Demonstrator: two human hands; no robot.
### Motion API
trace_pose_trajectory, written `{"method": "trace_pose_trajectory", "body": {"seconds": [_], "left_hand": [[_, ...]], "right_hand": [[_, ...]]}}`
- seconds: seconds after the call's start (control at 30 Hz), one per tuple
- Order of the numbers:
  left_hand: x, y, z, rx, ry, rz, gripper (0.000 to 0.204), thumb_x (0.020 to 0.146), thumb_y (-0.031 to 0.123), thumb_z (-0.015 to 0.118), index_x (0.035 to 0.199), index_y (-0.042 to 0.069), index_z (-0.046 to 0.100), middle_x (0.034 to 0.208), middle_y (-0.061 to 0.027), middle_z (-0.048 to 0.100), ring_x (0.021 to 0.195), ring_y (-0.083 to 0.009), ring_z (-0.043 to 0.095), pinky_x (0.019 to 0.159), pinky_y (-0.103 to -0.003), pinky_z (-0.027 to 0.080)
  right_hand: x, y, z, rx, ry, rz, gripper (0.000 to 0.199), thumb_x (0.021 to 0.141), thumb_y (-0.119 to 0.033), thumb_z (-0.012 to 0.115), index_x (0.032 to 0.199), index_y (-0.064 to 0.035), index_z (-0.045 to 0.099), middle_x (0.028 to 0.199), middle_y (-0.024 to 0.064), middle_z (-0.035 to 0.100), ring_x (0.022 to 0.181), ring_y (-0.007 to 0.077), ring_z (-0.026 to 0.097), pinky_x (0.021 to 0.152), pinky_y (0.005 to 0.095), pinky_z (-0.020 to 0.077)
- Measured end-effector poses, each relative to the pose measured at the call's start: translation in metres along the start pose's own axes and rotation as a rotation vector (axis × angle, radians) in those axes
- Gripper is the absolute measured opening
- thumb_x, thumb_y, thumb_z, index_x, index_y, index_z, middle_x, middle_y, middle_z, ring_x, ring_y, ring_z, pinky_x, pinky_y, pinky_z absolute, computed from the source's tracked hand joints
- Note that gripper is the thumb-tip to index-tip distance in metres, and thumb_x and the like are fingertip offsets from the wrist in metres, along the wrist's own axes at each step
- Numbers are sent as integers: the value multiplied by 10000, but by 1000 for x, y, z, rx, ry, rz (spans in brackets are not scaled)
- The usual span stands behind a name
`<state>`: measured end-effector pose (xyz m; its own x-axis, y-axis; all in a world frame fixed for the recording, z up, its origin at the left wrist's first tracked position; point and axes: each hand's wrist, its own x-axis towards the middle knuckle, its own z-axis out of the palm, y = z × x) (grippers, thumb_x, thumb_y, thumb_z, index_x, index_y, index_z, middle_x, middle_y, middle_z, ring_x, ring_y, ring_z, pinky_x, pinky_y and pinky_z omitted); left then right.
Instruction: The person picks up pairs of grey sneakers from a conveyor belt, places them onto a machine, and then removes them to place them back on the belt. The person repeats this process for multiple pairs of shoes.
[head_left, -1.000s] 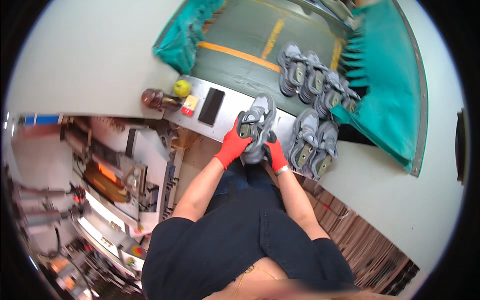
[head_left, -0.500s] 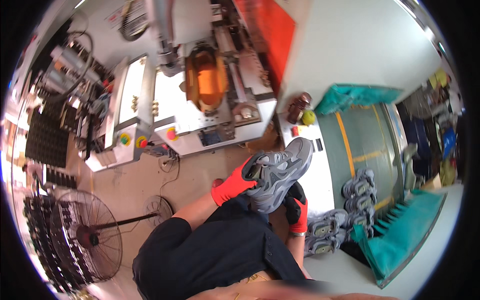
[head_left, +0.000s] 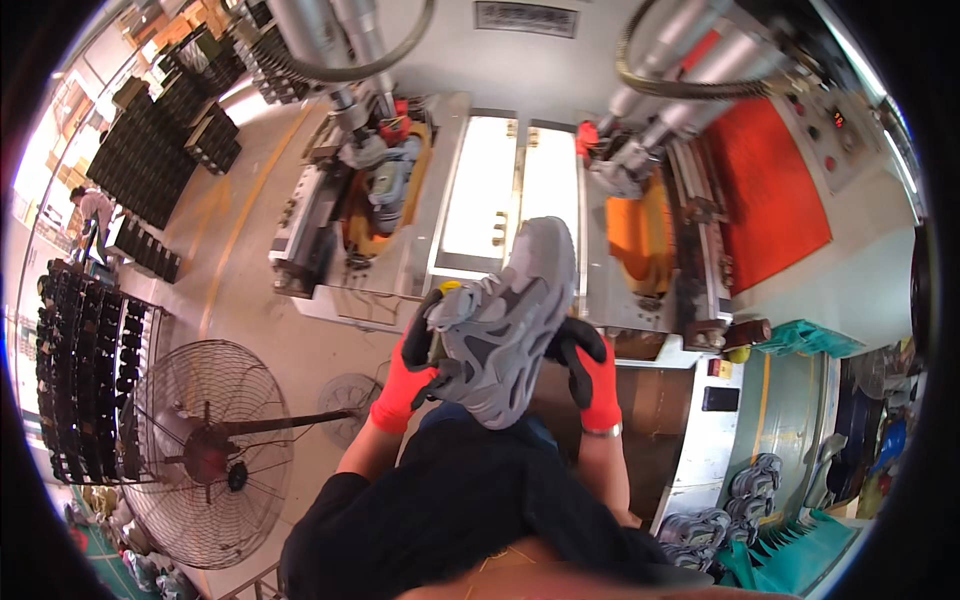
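A grey sneaker (head_left: 515, 325) is held up in front of me, its toe pointing away and its chunky sole turned to the right. My left hand (head_left: 408, 362), in a red glove with black fingers, is closed around the shoe near its ankle opening. My right hand (head_left: 590, 375), gloved the same way, has its bent fingers against the sole's edge. Beyond the shoe stands a two-station machine. Another grey shoe (head_left: 392, 185) sits under the press in its left station. An orange pad (head_left: 640, 240) shows in the right station.
A pedestal fan (head_left: 210, 440) stands at the left beside a black rack (head_left: 85, 370). To the right, a white ledge (head_left: 705, 450) carries a dark phone-like object (head_left: 720, 400). Several grey shoes (head_left: 755, 490) lie by a green sheet (head_left: 810, 550). A person (head_left: 95, 210) is far left.
My view has swung left, so the machine is now straight ahead. The sneaker has come round with both hands, and its toe points more directly away from me.
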<state>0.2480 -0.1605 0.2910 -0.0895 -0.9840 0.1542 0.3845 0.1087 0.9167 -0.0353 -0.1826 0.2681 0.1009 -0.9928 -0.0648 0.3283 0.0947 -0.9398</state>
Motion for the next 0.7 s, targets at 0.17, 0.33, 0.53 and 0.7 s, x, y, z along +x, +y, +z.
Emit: {"method": "trace_pose_trajectory", "body": {"seconds": [0.17,0.33,0.53,0.7], "left_hand": [[-30,47,-95,135,338,-23,1109,773,314,915,1629,-6,287,1611,-140,422,1482,-254,414,1215,-412,335],[-64,57,-157,180,516,60,1099,777,334,915,1622,-6,301,1601,-146,433,1485,-267,410,1221,-429,336],[-73,69,-157,23,685,81,1142,736,337,945,1617,-11,307,1604,-152,425,1485,-279,415,1220,-445,352],[-94,75,-145,28,883,146,1113,734,321,943,1604,-13,335,1568,-149,469,1435,-281,478,1193,-434,393]], "right_hand": [[107,34,137,4,-139,86,393,1017,-32,567,1407,18,575,1251,100,683,1116,194,663,981,316,521],[215,96,237,170,-326,124,523,985,-63,648,1479,-3,487,1292,94,645,1112,172,631,958,309,505],[368,214,276,-739,103,-52,745,828,-301,884,1365,29,487,1156,167,684,1004,271,660,888,365,529],[412,244,328,-865,67,110,1230,771,-519,856,1606,85,184,1609,336,349,1501,429,366,1239,435,313]]}}
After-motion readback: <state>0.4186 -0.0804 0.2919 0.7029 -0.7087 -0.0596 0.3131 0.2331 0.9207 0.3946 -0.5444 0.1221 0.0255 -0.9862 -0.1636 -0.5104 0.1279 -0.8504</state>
